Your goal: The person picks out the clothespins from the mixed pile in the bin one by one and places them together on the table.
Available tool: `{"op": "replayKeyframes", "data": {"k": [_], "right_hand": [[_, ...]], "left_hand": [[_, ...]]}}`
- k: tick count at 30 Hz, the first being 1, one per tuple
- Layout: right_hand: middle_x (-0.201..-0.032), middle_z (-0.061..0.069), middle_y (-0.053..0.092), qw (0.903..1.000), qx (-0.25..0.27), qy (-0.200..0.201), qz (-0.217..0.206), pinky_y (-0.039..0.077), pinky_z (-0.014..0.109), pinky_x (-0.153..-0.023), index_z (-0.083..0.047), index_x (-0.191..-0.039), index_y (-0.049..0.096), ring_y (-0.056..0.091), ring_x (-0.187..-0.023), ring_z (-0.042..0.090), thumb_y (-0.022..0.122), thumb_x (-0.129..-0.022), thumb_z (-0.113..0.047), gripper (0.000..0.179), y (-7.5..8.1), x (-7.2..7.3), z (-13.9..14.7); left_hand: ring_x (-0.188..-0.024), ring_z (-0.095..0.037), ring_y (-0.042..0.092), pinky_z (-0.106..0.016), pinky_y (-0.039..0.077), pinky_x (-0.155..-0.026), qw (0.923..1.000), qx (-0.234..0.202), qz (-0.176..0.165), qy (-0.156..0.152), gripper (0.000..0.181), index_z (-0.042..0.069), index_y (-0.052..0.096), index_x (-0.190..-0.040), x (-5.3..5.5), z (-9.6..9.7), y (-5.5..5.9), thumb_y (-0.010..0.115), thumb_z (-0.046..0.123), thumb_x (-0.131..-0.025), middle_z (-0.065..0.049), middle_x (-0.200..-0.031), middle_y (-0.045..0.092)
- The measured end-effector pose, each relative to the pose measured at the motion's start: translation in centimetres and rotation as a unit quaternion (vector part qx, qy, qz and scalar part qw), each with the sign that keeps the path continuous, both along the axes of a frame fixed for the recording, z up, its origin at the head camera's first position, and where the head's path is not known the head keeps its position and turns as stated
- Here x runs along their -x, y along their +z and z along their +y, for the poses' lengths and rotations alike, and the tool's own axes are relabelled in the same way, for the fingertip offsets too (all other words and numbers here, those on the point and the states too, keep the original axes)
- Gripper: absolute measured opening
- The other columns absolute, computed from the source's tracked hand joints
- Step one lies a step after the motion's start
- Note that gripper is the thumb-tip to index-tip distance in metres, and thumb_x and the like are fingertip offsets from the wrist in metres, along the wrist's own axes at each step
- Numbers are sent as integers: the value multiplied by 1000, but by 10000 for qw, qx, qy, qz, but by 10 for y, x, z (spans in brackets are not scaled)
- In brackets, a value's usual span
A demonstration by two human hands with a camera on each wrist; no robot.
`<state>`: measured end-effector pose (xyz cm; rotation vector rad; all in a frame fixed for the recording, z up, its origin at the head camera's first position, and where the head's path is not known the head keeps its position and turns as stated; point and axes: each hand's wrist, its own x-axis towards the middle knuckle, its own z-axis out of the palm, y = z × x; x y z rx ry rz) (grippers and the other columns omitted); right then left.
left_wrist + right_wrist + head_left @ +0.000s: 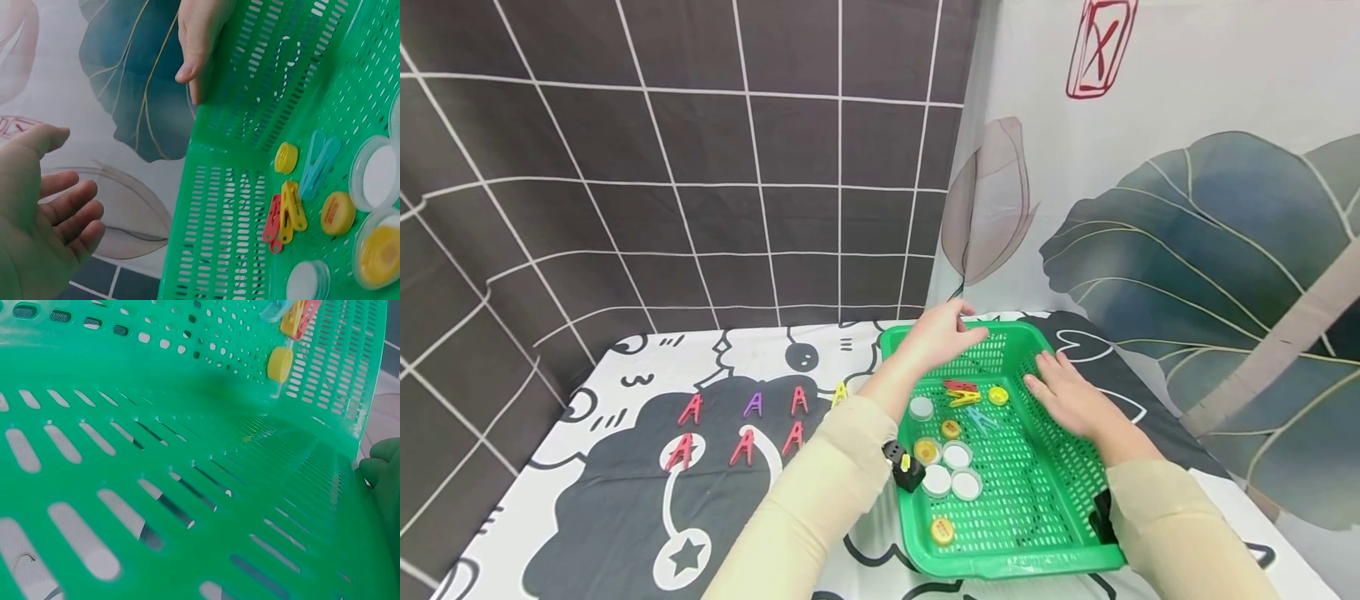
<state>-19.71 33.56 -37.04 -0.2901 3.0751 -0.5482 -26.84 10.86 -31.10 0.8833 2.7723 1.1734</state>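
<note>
A green plastic basket (1015, 567) with slotted walls holds several bottle caps and clothespins. My left hand (943, 337) hovers over its far left rim, fingers loosely bent and apart, with nothing in the palm in the left wrist view. My right hand (1067, 400) rests along the right rim with fingers extended; its grip underneath is partly hidden. Inside, a red clothespin (960, 386) and a yellow clothespin (292, 212) lie side by side near a blue clothespin (319, 164) and a small yellow cap (286, 157). Round white-topped lids (957, 455) lie toward the basket's left side.
Left of the basket, several clothespins stand spread on the patterned cloth, among them a purple clothespin (753, 405), a red clothespin (681, 451) and a yellow clothespin (839, 393). Fabric hangings (797, 217) rise behind the table. An orange-yellow cap (942, 531) lies near the basket's front.
</note>
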Motion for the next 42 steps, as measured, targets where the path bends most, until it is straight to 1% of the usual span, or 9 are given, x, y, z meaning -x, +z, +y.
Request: {"op": "replayKeyframes", "data": {"k": [8,13,17,22,25,29,32,38,42], "right_hand": [[-146,35,13,10000,-23,-8,-18,8,60,-106,16,-141,19,1,-135,49,22,-102,-44,72,1,1,-1],[-146,35,14,10000,-70,-45,-16,9,60,-106,16,-140,19,2,-135,49,23,-102,-42,70,0,-1,-1],[-146,35,14,10000,-51,-57,-17,9,60,-106,16,-140,19,2,-135,49,25,-102,-40,68,0,-2,-3],[-146,35,14,10000,-42,-48,-4,9,61,-106,16,-140,19,2,-135,50,23,-102,-43,70,2,-3,-3],[-146,35,14,10000,-57,-45,-11,9,61,-105,16,-140,19,2,-135,50,23,-102,-42,70,2,-1,-3],[-146,35,13,10000,-8,-34,-20,9,61,-106,16,-141,19,2,-135,50,25,-102,-41,68,1,0,-3],[-146,36,14,10000,8,-45,-12,9,61,-106,16,-140,20,2,-135,50,24,-102,-42,69,0,-2,-2],[-145,36,15,10000,-24,-42,83,9,60,-106,16,-140,21,3,-135,50,23,-102,-43,70,-2,-2,1],[-145,36,14,10000,21,3,94,8,60,-106,17,-140,20,2,-135,50,23,-102,-42,70,-1,0,-1]], "left_hand": [[-92,-14,59,-30,48,-78,9994,344,54,-47,47,10,50,-131,0,19,-12,58,35,-91,-4,-107,63],[-103,-16,58,-31,46,-87,9963,854,65,-105,49,10,51,-130,2,27,-28,59,38,-91,-5,-120,60],[-111,-17,55,-31,44,-93,9935,1133,-111,-81,48,12,53,-129,6,26,-43,63,36,-89,-2,-125,58],[-103,-14,57,-28,44,-90,9895,1353,-266,-442,51,11,53,-129,10,24,-53,69,31,-85,-2,-119,60],[-104,-14,57,-28,43,-91,9825,1677,-305,-746,53,11,52,-129,12,25,-59,71,30,-84,-2,-119,60],[-111,-14,52,-27,42,-92,9656,2307,-532,-1078,51,13,53,-128,11,26,-68,72,31,-83,0,-123,56],[-107,-13,53,-26,43,-88,9527,2666,-766,-1240,47,15,55,-123,10,28,-72,73,32,-82,2,-119,57],[-105,-12,53,-28,45,-85,9359,3169,-883,-1262,44,19,57,-120,6,32,-71,73,34,-81,5,-117,56],[-111,-12,52,-28,43,-90,9261,3467,-815,-1245,48,20,57,-123,4,35,-69,74,32,-81,6,-120,56]]}}
